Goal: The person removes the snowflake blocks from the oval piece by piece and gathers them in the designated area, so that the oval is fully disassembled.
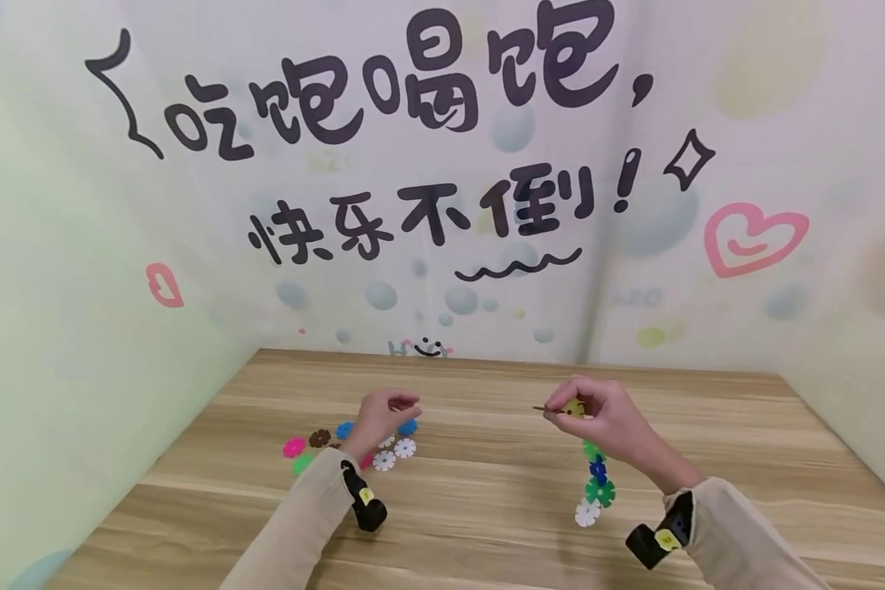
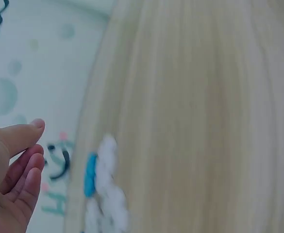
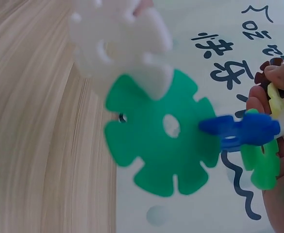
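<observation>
My right hand (image 1: 597, 415) pinches one end of a chain of notched plastic discs, with thumb and fingertips at a brown disc (image 3: 261, 77) and a yellow disc (image 3: 276, 103). From there the chain hangs down through a light green disc (image 3: 265, 170), a blue disc (image 3: 243, 132), a green disc (image 3: 146, 127) and a white disc (image 1: 587, 513). My left hand (image 1: 380, 418) hovers over the left of the table with fingers loosely bent and nothing between them. Loose discs lie beneath and around it, including a white disc (image 1: 405, 448).
Several loose discs lie on the wooden table (image 1: 479, 508) at the left, among them a pink disc (image 1: 293, 447), a brown disc (image 1: 319, 438) and a green disc (image 1: 302, 465). A printed curtain (image 1: 442, 172) hangs behind the table's far edge.
</observation>
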A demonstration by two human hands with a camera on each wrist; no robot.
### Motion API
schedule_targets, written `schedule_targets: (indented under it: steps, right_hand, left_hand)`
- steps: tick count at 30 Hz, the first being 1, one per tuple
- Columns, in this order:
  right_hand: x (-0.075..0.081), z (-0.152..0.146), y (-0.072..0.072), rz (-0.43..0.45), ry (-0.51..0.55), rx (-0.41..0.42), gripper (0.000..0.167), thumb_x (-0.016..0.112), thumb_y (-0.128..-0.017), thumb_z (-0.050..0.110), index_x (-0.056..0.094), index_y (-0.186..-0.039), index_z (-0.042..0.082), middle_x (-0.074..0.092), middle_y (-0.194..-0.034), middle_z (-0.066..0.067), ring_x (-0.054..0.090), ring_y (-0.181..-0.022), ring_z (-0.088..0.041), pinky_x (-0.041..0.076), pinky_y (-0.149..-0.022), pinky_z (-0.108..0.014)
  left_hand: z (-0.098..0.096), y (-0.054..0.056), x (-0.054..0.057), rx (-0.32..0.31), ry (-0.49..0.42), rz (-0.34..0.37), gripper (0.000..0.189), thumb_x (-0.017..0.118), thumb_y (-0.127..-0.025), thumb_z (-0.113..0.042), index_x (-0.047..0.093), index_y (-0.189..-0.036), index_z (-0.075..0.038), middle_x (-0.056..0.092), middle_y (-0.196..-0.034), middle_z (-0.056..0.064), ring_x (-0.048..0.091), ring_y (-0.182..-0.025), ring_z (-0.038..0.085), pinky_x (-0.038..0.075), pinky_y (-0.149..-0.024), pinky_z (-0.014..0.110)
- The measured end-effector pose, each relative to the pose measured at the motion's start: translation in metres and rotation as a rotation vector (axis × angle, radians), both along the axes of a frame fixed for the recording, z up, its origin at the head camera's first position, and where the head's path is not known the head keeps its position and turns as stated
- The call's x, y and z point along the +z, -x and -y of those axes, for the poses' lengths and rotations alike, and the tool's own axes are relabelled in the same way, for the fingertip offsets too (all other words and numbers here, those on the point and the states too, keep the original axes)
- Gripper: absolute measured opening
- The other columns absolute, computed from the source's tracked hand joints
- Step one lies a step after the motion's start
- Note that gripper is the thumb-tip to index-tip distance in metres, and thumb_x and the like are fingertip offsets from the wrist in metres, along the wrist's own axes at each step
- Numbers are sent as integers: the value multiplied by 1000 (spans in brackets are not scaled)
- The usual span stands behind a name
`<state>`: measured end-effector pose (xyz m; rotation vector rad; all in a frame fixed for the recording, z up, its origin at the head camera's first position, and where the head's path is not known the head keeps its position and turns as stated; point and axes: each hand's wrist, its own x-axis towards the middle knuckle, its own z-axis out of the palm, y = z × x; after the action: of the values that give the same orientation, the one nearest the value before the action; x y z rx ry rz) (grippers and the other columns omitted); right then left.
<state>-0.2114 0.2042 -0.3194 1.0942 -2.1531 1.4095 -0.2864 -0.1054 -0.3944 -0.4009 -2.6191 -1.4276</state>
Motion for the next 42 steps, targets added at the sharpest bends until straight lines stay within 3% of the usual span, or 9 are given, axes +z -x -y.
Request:
schedule_targets:
  steps: [7,14,17,25,31,37,42]
  right_hand:
    - [2,8,1,3,-7,28,20,63,-72,-14,62,-81,4,63,-80,-8,53,-61,-8,38,-40,-20]
    - [2,15,2,27,-14,66,19,62,-72,-16,61,-81,1,62,-79,-10,55,-67,-9,45,-46,-20]
    - [2,18,2,27,-19,68,19,63,-72,-15,61,-81,2,62,-79,-10,55,-67,-9,45,-46,-20]
    - [-1,21,3,47,-33,104,16,64,-74,-10,62,-83,3,63,-80,-9,54,-66,-9,43,-46,-20]
    - [-2,21,1,101,-39,111,15,65,-75,-7,62,-86,2,63,-84,-10,57,-73,-11,50,-56,-22]
    - [0,17,-3,227,-58,33,27,65,-79,4,57,-104,-4,60,-98,-14,60,-82,-14,51,-71,-26]
    - [3,15,-6,278,-52,8,29,61,-82,3,54,-109,-6,59,-96,-14,59,-79,-12,52,-68,-27]
  left_hand:
    - [-36,-20,29,-165,-133,-80,21,65,-80,-13,66,-99,-3,66,-93,10,61,-82,19,50,-69,24]
    - [-70,-68,78,-338,-232,-78,22,62,-81,-3,62,-101,6,63,-98,18,60,-88,28,50,-70,22]
    - [-79,-79,87,-389,-256,-91,21,62,-80,0,62,-99,7,63,-98,19,60,-88,28,50,-70,23]
    - [-91,-87,85,-464,-325,-191,14,62,-78,6,64,-91,11,62,-90,21,62,-79,26,53,-68,29]
    - [-92,-87,79,-441,-385,-168,11,61,-79,6,63,-88,12,63,-88,22,63,-76,22,52,-68,26]
    - [-90,-79,66,-380,-474,-180,11,62,-78,4,63,-87,11,63,-87,22,63,-77,14,52,-69,26]
    - [-87,-70,54,-379,-525,-242,12,63,-78,2,65,-88,8,63,-89,19,62,-79,12,52,-71,29]
